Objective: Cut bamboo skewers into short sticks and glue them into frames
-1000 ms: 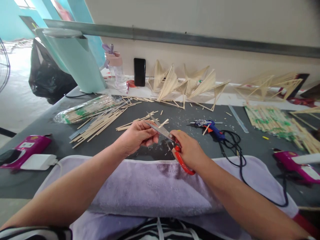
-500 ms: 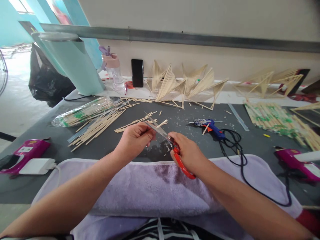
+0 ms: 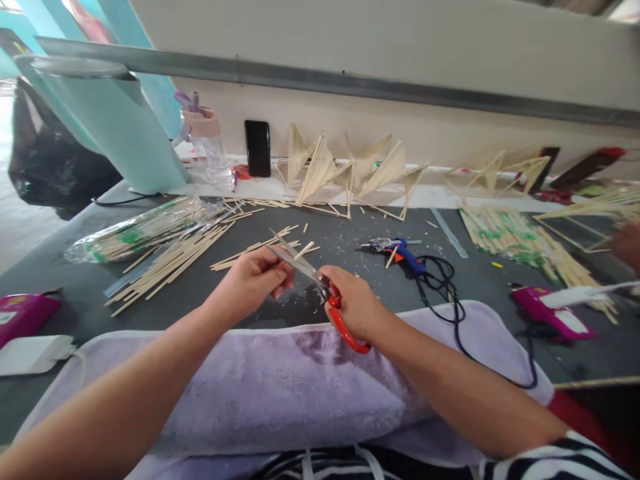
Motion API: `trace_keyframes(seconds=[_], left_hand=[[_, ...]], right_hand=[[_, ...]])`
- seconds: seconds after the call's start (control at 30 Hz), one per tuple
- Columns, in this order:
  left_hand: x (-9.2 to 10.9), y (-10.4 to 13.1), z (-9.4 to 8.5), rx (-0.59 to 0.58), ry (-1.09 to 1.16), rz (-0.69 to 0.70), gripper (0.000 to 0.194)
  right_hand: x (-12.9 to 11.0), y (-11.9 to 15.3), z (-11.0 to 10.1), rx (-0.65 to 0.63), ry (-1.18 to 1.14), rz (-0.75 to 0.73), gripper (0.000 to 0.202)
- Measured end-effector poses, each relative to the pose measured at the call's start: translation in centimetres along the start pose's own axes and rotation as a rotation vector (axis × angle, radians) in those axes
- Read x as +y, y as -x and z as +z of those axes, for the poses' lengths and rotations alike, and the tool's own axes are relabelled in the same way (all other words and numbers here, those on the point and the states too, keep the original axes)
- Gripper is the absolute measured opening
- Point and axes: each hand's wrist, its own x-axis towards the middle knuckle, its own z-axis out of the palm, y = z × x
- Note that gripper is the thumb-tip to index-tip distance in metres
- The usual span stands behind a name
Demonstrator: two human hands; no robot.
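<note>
My right hand [image 3: 354,297] grips the red handles of a pair of scissors [image 3: 345,328], whose blades point up and to the left. Fingers pinched, my left hand [image 3: 254,277] is at the blades with a thin wooden stick [image 3: 305,251]; its pale end sticks out past the blades, and the rest is mostly hidden by fingers and metal. Loose wooden sticks [image 3: 173,267] lie on the dark table to the left. Right of the scissors rests a blue glue gun [image 3: 407,257] with a black cord.
Zigzag stick frames [image 3: 320,170] stand along the wall, beside a phone [image 3: 257,148] and a bottle [image 3: 205,147]. Bagged sticks [image 3: 143,230] lie left, more bundles [image 3: 505,237] right. A lilac towel [image 3: 280,373] covers the front edge. Another person's hand [image 3: 627,243] shows far right.
The view has swung to the right, so everything sits further left, and another person's hand has come in at the right edge. My hands keep nearly the same pose with the scissors and stick.
</note>
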Motion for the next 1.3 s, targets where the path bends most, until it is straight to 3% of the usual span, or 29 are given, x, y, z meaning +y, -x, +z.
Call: trace_keyframes(seconds=[0.13,0.33,0.57,0.93,1.1,1.3], left_hand=[[-0.2,-0.3,-0.7,-0.106,0.016,-0.065,0.026],[-0.8,-0.2,-0.2,-0.001,0.073,-0.066,0.025],[-0.7,0.1,0.5,0.102,-0.021,-0.014,0.02],[-0.6,1.2,1.5,0.315,-0.601,0.179,0.019],[-0.7,1.2,1.6,0.329,-0.613,0.176,0.02],[-0.3,1.1,1.5,0.263,-0.54,0.126,0.021]], right_hand=[[-0.2,0.0,-0.1,0.014,0.006,-0.01,0.033],[-0.5,-0.1,-0.6,-0.001,-0.017,0.016,0.03],[-0.7,0.5,-0.8,-0.034,-0.049,0.064,0.031],[-1.0,0.8,-0.9,-0.036,-0.049,0.106,0.038],[-1.0,0.5,-0.9,-0.053,-0.034,0.081,0.033],[-0.4,0.4,-0.7,-0.063,-0.051,0.054,0.026]])
